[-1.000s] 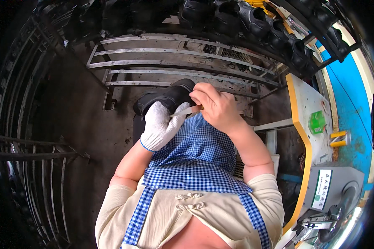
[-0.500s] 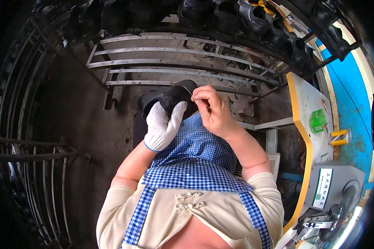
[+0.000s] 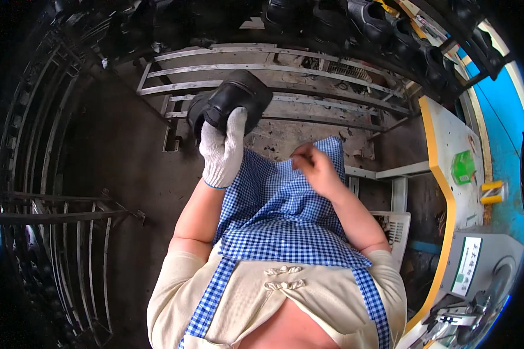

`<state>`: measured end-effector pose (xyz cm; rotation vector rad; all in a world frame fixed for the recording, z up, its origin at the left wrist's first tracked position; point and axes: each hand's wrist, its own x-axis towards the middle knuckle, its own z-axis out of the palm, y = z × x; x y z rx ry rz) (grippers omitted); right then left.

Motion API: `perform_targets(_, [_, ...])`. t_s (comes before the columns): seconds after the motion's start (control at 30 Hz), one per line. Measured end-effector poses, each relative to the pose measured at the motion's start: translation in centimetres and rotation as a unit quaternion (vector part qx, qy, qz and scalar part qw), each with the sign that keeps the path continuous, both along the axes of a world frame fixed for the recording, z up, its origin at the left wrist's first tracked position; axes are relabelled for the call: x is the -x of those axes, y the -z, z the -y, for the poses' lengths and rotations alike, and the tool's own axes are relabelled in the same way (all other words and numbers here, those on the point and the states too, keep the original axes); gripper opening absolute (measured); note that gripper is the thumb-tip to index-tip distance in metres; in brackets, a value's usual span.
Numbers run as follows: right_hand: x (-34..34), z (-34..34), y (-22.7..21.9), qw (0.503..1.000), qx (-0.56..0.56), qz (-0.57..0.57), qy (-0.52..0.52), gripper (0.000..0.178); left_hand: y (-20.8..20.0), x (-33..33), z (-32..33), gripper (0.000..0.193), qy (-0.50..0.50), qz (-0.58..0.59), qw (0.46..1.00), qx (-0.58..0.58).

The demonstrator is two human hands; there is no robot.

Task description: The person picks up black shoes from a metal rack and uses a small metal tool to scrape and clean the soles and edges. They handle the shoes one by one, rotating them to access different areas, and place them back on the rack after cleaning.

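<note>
A black shoe (image 3: pixel 244 96) is held up in front of me, beyond the apron, with its wide end pointing away and to the right. My left hand (image 3: pixel 224 148), in a white knitted glove, grips it with the thumb on its near side and the fingers partly hidden behind it. Bare and apart from the shoe, my right hand (image 3: pixel 315 168) hovers over the blue checked apron (image 3: pixel 273 192). Its fingertips are curled together in a pinch; whether anything small is between them I cannot make out.
Metal rack bars (image 3: pixel 308 75) cross the floor ahead, and several black shoes (image 3: pixel 370 23) stand on the shelf above. More racks (image 3: pixel 70 215) are at the left. On the right, a yellow-edged table (image 3: pixel 442 186) carries a green container (image 3: pixel 463 167) and a grey machine (image 3: pixel 477 262).
My left hand has raised the shoe away from my lap and turned it. My right hand has drawn back from the shoe, toward the right and nearer to me.
</note>
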<state>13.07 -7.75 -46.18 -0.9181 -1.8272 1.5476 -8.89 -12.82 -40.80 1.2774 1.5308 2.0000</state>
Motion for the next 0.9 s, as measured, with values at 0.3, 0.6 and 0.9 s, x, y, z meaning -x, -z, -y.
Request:
perform_targets(0.3, [-1.1, -2.3, -1.1, 0.987, 0.092, -0.119, 0.054, 0.018, -2.1, -0.9, 1.6, 0.041, 0.178, 0.377, 0.907, 0.055])
perform_targets(0.6, [-1.2, -2.7, -0.1, 0.957, 0.257, -0.130, -0.032, 0.074, -0.1, -3.0, 2.1, 0.023, 0.237, -0.457, 0.845, 0.145])
perform_targets(0.9, [-0.5, -0.7, 6.8, 0.892, 0.361, -0.272, -0.013, 0.059, -4.0, 0.0, 4.5, 0.030, 0.360, -0.276, 0.890, -0.035])
